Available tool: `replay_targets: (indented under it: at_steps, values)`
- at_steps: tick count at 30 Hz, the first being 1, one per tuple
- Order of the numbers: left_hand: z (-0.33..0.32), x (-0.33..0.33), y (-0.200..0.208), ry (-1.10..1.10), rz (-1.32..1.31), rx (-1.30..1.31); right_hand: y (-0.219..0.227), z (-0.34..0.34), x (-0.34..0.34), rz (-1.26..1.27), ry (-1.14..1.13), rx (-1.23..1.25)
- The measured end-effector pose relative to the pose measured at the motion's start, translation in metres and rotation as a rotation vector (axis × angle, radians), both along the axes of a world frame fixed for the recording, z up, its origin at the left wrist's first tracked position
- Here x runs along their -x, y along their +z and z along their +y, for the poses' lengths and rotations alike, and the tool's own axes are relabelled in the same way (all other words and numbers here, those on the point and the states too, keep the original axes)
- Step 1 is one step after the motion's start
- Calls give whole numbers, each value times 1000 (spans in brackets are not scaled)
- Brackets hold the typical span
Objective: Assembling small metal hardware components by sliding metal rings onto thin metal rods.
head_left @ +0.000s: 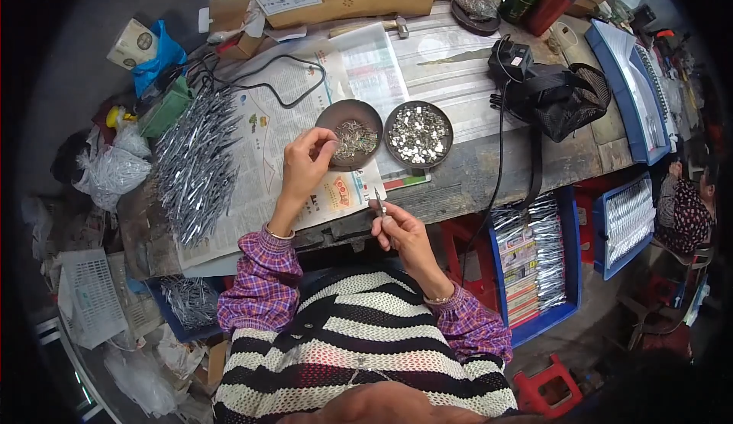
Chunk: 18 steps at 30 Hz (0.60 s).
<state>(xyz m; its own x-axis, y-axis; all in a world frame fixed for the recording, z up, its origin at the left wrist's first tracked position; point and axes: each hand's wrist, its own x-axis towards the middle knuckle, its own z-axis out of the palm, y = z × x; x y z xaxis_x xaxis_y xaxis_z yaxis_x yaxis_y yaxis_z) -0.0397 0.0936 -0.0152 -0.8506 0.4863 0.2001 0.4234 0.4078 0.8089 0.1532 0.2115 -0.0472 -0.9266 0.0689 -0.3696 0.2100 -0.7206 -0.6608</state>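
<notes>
My left hand (308,164) is over the left rim of a brown round dish (359,113) that holds small thin metal pins or rivets (354,140). Its thumb and fingertips are pinched together; anything between them is too small to make out. In my right hand (405,237), close to the table's front edge, is a slim, pointed metal piece (381,204), its tip aimed up and away from me. To the right of the brown dish, a second dark dish (390,135) holds many small shiny round metal parts (422,130).
Newspaper (267,164) covers part of the wooden table (466,183). Slim pointed metal pieces (198,164) are heaped at left. A hammer (401,27), cardboard boxes (359,0) and a black strapped device (527,73) lie farther back. Blue trays (574,264) of metal pieces stand at right, near another person (685,214).
</notes>
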Motion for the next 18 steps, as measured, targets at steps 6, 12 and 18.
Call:
replay_targets:
  at_steps: [6, 12, 18]
  values:
    - [-7, -15, -2, -132, -420, -303, 9, 1, 1, -29, 1, 180]
    - [-12, -60, 1, -301, -506, -362, 22, -1, 3, -75, 70, 449]
    - [-6, -68, 4, -317, -365, -327, 21, -2, 1, -71, 83, 456]
